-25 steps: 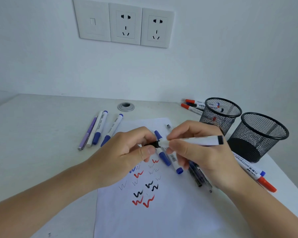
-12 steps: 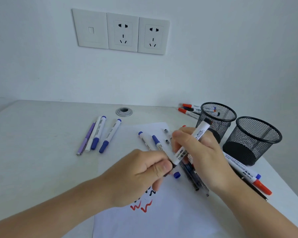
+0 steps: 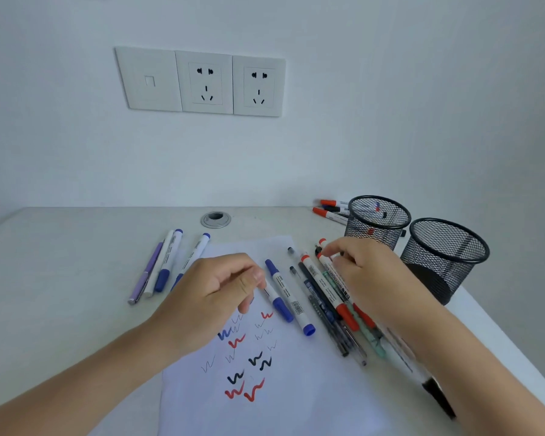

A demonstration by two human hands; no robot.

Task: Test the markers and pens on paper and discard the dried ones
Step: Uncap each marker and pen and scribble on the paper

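Hovering above the sheet of paper (image 3: 296, 398), the left hand (image 3: 214, 294) has its fingers curled in and the thumb pressed to the side of the forefinger; whether anything is pinched between them cannot be told. Below it the paper carries short test squiggles in red, black and blue, with some faint grey ones among them.

The right hand (image 3: 368, 278) reaches over a bundle of pens (image 3: 337, 328) lying side by side at the paper's right edge. Its fingers are bent downward, and the fingertips (image 3: 328, 248) rest at the far end of a red marker (image 3: 335, 280) with a white barrel — touching it for certain, though a true pinch cannot be made out. A second red-capped marker (image 3: 315, 275) lies just beside it.

Two blue markers (image 3: 285, 292) lie capped on the paper between the hands. A black-capped marker (image 3: 434, 393) lies on the desk (image 3: 60, 262) beside the right forearm.

Two black mesh cups stand to the right: the near cup (image 3: 434, 262) and, behind it, the far cup (image 3: 378, 197), in which bits of red and blue show. More red markers (image 3: 331, 209) lie behind the far cup. On the left, apart from the paper, sit a purple pen (image 3: 147, 275) and three blue-capped markers (image 3: 170, 256). A metal grommet (image 3: 215, 219) is set in the desk, and wall sockets (image 3: 205, 83) hang above.
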